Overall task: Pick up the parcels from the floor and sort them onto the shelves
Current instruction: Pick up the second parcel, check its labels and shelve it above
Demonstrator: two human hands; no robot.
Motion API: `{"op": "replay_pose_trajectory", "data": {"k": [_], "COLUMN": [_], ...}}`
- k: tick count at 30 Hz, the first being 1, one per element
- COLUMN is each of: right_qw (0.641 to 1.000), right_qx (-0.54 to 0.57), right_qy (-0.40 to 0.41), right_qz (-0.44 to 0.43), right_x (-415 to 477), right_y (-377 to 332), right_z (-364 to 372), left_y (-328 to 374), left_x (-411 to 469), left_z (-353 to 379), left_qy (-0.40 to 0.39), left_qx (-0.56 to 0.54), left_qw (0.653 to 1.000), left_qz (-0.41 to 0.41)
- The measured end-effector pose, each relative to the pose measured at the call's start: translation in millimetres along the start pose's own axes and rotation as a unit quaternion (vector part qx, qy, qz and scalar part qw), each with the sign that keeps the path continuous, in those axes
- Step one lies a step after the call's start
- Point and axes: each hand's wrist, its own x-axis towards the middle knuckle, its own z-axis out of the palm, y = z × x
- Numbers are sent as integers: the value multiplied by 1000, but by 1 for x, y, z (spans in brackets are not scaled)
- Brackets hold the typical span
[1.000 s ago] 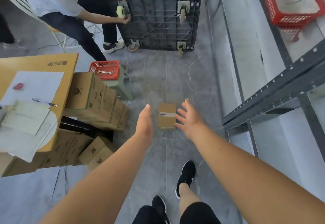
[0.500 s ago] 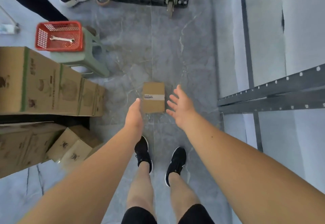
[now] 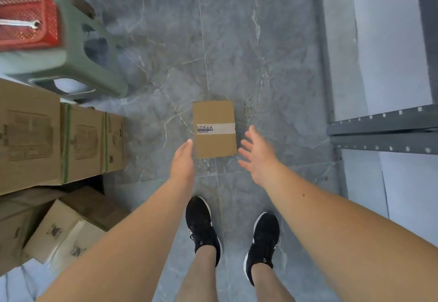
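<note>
On a grey tiled floor [image 3: 237,41], with a metal shelf [image 3: 379,126] at the frame's right, a taped parcel [image 3: 214,117] is lying flat at centre. The person is bending lower than a second ago, and both hands are closing in: the left hand [image 3: 182,162], fingers straight, is nearing its lower left edge, while the right hand [image 3: 257,157], spread wide, is flanking its lower right corner. Neither is gripping yet; the lift looks imminent.
</note>
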Motion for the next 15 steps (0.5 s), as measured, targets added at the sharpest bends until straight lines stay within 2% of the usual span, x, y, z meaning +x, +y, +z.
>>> {"op": "replay_pose_trajectory", "data": {"k": [7, 11, 15], "right_qw": [1000, 998, 999], "right_qx": [-12, -58, -46], "right_qy": [11, 19, 20], "right_qz": [-13, -18, -21], "right_x": [112, 155, 191], "right_y": [22, 35, 46], "right_z": [8, 7, 5], "left_y": [-19, -30, -42], "left_x": [99, 149, 183], "left_z": [24, 38, 46], "left_qy": [13, 29, 22], "left_qx": [0, 10, 19], "left_qw": [1000, 999, 999], "left_qz": [12, 19, 39]}}
